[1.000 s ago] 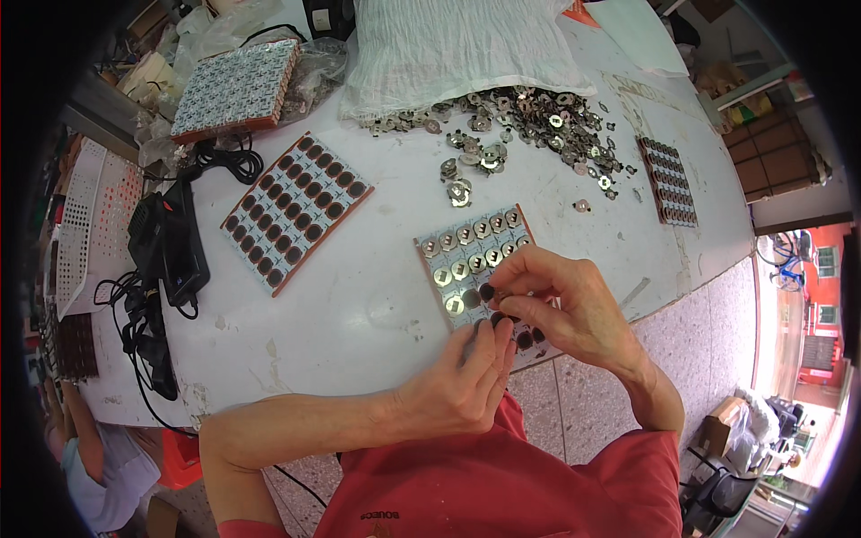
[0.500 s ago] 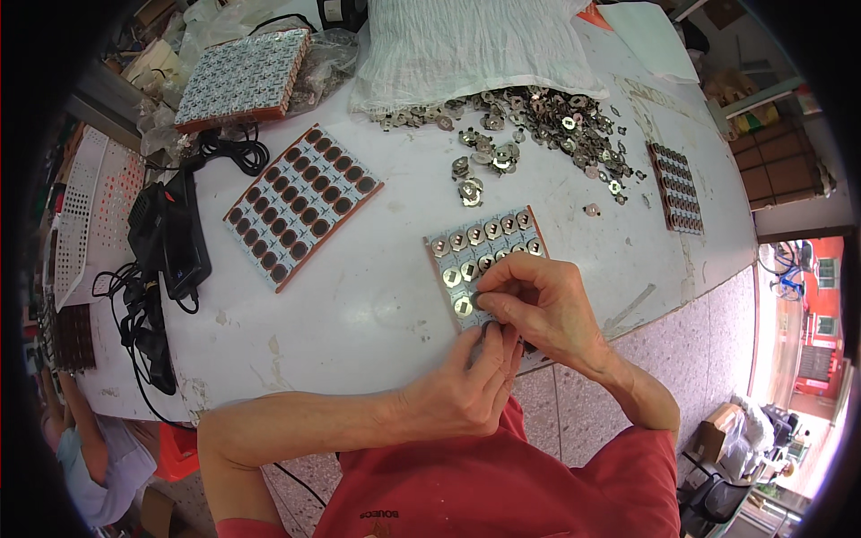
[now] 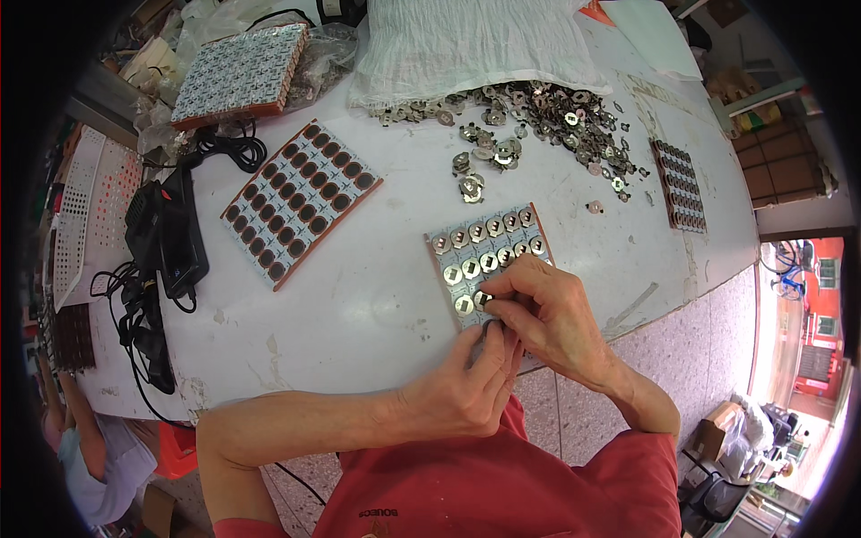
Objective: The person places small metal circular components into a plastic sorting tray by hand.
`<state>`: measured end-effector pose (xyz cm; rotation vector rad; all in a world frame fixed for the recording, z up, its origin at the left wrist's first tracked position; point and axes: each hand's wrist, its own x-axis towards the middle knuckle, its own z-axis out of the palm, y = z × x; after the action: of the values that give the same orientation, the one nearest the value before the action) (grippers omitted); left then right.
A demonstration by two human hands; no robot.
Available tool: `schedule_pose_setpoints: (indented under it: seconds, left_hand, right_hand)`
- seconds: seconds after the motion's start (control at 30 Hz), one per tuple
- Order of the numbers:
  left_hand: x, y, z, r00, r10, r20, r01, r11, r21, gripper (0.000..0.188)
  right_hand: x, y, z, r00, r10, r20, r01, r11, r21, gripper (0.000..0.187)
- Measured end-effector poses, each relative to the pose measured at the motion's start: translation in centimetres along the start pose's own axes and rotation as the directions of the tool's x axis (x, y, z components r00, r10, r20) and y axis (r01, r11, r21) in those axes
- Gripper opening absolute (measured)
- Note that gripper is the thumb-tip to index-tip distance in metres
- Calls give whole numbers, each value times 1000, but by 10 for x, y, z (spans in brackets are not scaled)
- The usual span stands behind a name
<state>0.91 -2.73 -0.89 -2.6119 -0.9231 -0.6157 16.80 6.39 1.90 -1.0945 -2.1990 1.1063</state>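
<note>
A circuit board panel lies in front of me at the table's near edge, with rows of round metal clips sitting on it. My right hand reaches over the panel, thumb and forefinger pinched at the edge of a slotted metal clip in the third row. At the panel's near side, my left hand has its fingers drawn together, close beneath the right fingertips. A small dark edge shows at the left fingertips, but what they hold is hidden. The hands cover the panel's near right part.
Loose metal clips spill from a white sack at the back. Another panel with dark round pads lies left, a smaller filled panel right. Stacked panels, a black power adapter and a white perforated basket stand left.
The right fingertips have shifted slightly right, uncovering the slotted clip in the third row. My left hand stays nearly where it was.
</note>
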Motion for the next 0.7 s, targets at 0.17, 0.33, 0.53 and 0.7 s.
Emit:
schedule_pose_setpoints:
  seconds: [0.17,0.33,0.53,0.7]
  left_hand:
    - [0,1,0,1000,-7,5,8,1000,-12,34]
    - [-1,1,3,1000,-14,-11,13,1000,-25,32]
    - [0,0,0,1000,-5,-6,5,1000,-4,32]
    - [-2,2,1,1000,-4,-13,4,1000,22,35]
  right_hand:
    - [0,2,3,998,-58,-17,58,998,-24,13]
    - [3,2,2,999,-51,13,52,997,-51,14]
    - [1,-1,-1,998,-55,14,56,997,-52,14]
    - [7,-13,-13,988,149,44,-152,984,97,19]
